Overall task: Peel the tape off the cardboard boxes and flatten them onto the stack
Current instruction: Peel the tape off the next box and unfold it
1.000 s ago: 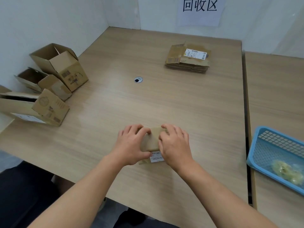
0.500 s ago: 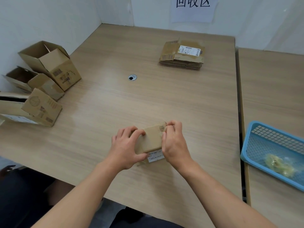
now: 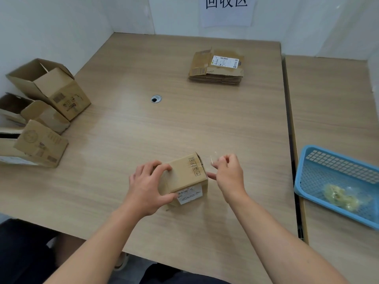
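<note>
A small brown cardboard box (image 3: 187,176) with a white label stands on the wooden table (image 3: 184,124) near the front edge. My left hand (image 3: 148,184) grips its left side, fingers curled over the top and thumb on the front. My right hand (image 3: 227,175) is just right of the box, off its surface, pinching a strip of clear tape (image 3: 212,159) that runs from the box's right end. The stack of flattened boxes (image 3: 217,67) lies at the far side of the table.
Three open cardboard boxes (image 3: 47,87) sit along the left edge by the wall. A blue mesh basket (image 3: 338,181) holding crumpled tape rests on the adjoining table at right. A cable hole (image 3: 156,98) is in the table's middle.
My right hand left the box top and pulled away to the right with a strip of clear tape. The box's top and right end now show. My left hand stays on the box.
</note>
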